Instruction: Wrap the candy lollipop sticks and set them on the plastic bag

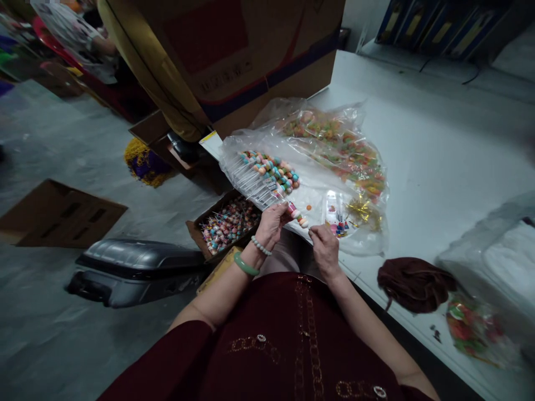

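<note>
Candy skewer [299, 216]: clamped in left grip [271, 225], long axis angled toward right grip [325, 249], fingers together, just beside its tip.

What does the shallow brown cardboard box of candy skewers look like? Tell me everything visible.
The shallow brown cardboard box is open-topped and packed with candy skewers: pink, blue and cream sweets on thin white sticks, lying jumbled. It sits low beside the white table, just past the person's left hand and next to a clear plastic bag.
</note>
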A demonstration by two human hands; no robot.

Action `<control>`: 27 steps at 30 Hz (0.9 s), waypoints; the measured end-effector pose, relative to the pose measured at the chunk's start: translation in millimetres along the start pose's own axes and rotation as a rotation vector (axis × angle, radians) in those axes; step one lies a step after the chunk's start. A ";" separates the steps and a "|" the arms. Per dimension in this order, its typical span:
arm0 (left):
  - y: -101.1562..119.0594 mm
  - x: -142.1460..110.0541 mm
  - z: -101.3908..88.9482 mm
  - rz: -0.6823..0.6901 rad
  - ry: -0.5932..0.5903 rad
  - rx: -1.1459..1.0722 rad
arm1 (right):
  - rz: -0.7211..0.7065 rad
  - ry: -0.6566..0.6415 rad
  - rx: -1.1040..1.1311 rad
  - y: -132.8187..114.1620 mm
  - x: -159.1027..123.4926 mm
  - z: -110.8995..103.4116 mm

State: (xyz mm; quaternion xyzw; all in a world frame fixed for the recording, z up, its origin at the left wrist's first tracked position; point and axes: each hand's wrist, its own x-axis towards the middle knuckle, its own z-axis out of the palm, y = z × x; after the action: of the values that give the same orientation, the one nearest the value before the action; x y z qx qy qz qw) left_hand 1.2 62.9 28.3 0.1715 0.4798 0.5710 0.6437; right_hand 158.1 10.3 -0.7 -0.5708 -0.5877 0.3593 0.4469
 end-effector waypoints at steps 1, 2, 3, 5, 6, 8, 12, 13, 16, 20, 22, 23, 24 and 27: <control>-0.2 0.3 0.9 0.005 -0.007 -0.004 | 0.154 -0.078 0.183 -1.2 3.8 2.4; -0.2 0.2 2.2 0.007 -0.011 -0.007 | 0.326 -0.189 0.375 -2.4 7.7 4.6; 0.2 -0.1 3.7 0.006 -0.013 -0.010 | 0.498 -0.322 0.565 -3.6 11.4 6.7; 1.1 -1.3 6.4 -0.006 -0.008 -0.016 | 0.770 -0.568 0.898 -6.4 17.1 10.1; 1.7 -1.9 7.2 -0.017 -0.004 -0.021 | 0.851 -0.649 1.030 -7.9 18.7 11.3; 3.1 -2.4 6.1 -0.041 -0.012 -0.042 | 0.923 -0.697 1.217 -11.0 19.8 12.7; 12.9 1.8 -6.0 -0.212 -0.136 -0.020 | 0.914 -0.665 1.284 -13.2 19.0 11.6; 17.6 3.8 -9.4 -0.244 -0.172 -0.005 | 0.897 -0.656 1.245 -12.8 19.2 11.1; 34.7 10.4 -13.4 -0.264 -0.262 -0.048 | 0.806 -0.595 1.059 -11.4 20.2 10.9; 46.2 17.0 -0.3 -0.284 -0.219 -0.135 | 0.598 -0.369 0.741 -14.5 15.8 14.1; 42.5 17.8 9.7 -0.254 -0.161 -0.151 | 0.419 -0.203 0.509 -17.4 11.3 15.9; 39.1 17.4 14.3 -0.233 -0.141 -0.167 | 0.340 -0.126 0.400 -18.6 9.6 16.6; 35.3 16.5 18.2 -0.216 -0.130 -0.186 | 0.292 -0.073 0.327 -19.4 8.8 17.0; 26.1 11.9 24.8 -0.171 -0.123 -0.238 | 0.420 -0.138 0.468 -19.6 13.8 16.1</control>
State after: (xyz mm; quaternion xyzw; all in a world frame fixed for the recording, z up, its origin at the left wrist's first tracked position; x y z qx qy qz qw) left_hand 5.1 89.3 55.2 0.0872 0.3812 0.5551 0.7341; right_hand 136.9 23.7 13.7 -0.5355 -0.3872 0.6070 0.4414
